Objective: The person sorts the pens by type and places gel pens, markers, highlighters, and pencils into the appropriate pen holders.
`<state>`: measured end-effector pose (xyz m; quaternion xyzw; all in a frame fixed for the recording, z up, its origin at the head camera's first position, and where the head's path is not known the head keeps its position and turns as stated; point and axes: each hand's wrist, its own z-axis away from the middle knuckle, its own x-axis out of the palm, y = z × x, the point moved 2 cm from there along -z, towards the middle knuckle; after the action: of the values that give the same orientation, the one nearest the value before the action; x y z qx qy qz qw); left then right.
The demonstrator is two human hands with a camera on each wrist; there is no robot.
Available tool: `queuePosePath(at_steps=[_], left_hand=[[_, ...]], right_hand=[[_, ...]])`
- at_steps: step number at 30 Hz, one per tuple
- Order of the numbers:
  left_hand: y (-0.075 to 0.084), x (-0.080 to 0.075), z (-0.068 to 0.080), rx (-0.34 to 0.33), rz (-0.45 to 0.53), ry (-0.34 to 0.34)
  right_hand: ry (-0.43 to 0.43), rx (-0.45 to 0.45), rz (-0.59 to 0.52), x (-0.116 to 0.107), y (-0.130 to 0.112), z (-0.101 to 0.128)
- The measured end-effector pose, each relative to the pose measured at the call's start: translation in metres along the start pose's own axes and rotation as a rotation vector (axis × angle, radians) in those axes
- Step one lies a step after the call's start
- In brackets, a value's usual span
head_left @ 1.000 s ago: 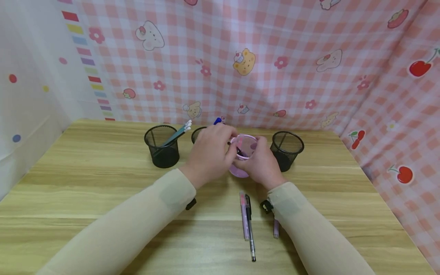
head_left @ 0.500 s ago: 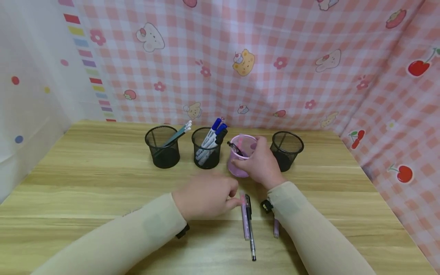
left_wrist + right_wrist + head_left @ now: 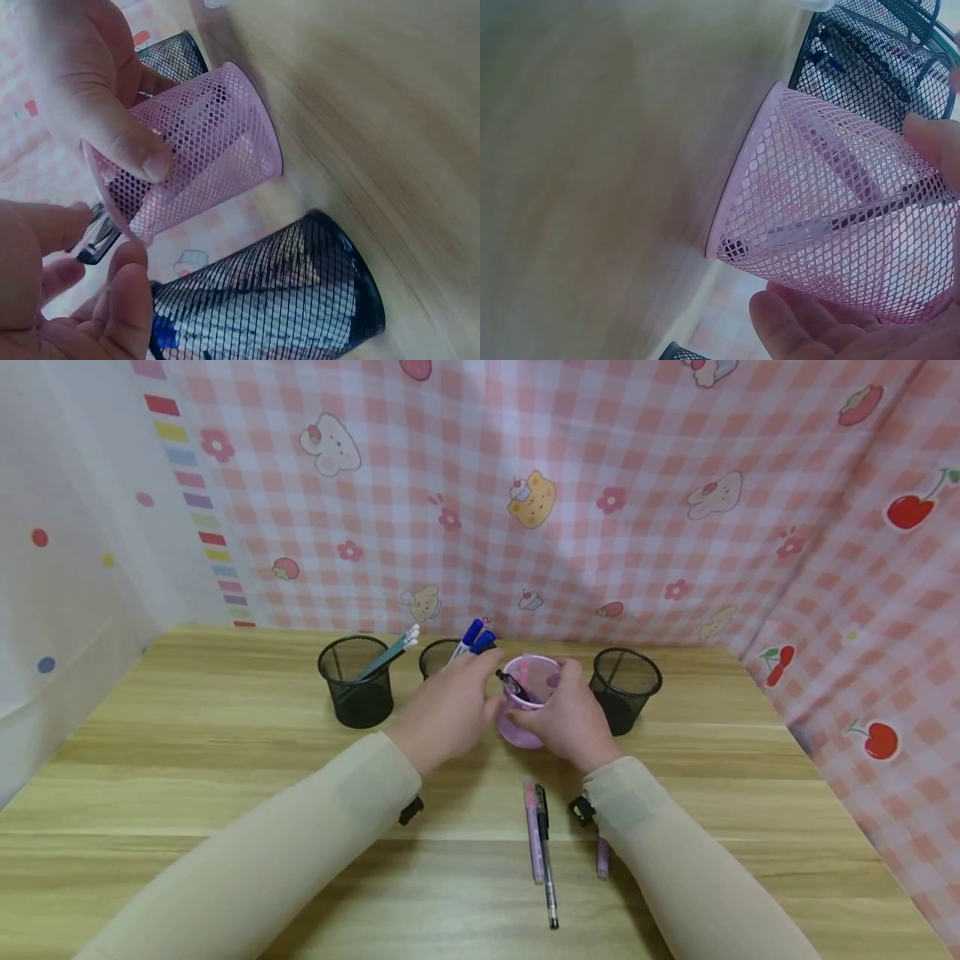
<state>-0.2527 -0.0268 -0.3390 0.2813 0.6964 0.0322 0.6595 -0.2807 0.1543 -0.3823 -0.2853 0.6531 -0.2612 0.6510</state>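
Observation:
A pink mesh cup (image 3: 525, 727) stands on the wooden table (image 3: 187, 760), tilted a little toward me. My right hand (image 3: 558, 710) grips it, thumb on the wall near the rim and fingers (image 3: 810, 330) under the far side. A black pen (image 3: 512, 683) and a pink pen lean inside, seen through the pink mesh cup (image 3: 832, 202). My left hand (image 3: 486, 689) is at the cup's left rim. Its fingertips (image 3: 124, 262) sit on either side of the black pen's clip end (image 3: 96, 238), a small gap showing.
Three black mesh cups stand in the same row: one with a teal pen (image 3: 356, 681), one with blue markers (image 3: 472, 635) behind my left hand, one (image 3: 626, 685) on the right. A pink pen (image 3: 532, 831), a black pen (image 3: 547, 868) and another pink pen (image 3: 602, 857) lie near me.
My left hand pulled back from the cup toward the pens lying on the table, then came forward again to the cup's rim. Those pens lie where they did. My right hand kept its hold.

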Motion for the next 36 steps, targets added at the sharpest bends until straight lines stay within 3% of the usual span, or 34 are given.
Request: queuePosePath(at_steps=[6, 18, 31, 36], left_hand=[[0.001, 0.005, -0.013, 0.011, -0.017, -0.003], [0.002, 0.005, -0.014, 0.024, 0.025, 0.02], [0.005, -0.006, -0.011, 0.085, 0.06, 0.144], [0.004, -0.015, -0.008, 0.095, 0.11, 0.212]], right_hand=[[-0.004, -0.008, -0.004, 0.001, 0.001, -0.001], [0.001, -0.007, 0.009, 0.001, -0.002, -0.001], [0.008, -0.02, -0.001, 0.001, 0.002, -0.002], [-0.013, -0.022, -0.066, 0.0, 0.002, -0.002]])
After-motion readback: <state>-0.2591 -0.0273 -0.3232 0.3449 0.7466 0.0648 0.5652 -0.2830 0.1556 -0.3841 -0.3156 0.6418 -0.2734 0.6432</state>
